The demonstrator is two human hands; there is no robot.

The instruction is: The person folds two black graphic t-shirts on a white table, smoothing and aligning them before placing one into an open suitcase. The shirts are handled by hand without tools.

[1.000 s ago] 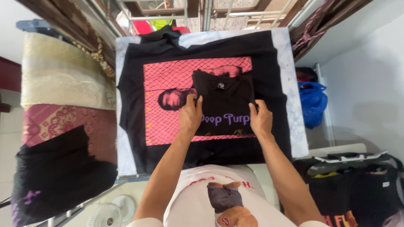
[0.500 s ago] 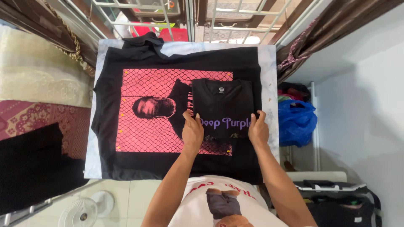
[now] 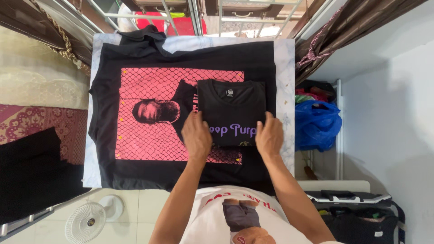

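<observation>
A folded black T-shirt (image 3: 231, 106) with purple lettering lies on top of a larger black T-shirt (image 3: 135, 90) with a pink netted picture panel, spread flat over a white marbled table (image 3: 285, 81). My left hand (image 3: 196, 138) grips the folded shirt's near left corner. At the near right corner my right hand (image 3: 269, 135) grips the same shirt. Both hands cover its lower edge.
A blue plastic bag (image 3: 316, 124) sits on the floor right of the table. A small white fan (image 3: 88, 221) stands at the near left. Patterned bedding (image 3: 36, 131) with dark cloth (image 3: 31, 176) lies to the left. Window bars (image 3: 194, 18) run behind the table. Dark bags (image 3: 357, 221) lie at the near right.
The folded shirt and both hands have shifted to the right across the spread shirt, toward the table's right side. The view has also drifted.
</observation>
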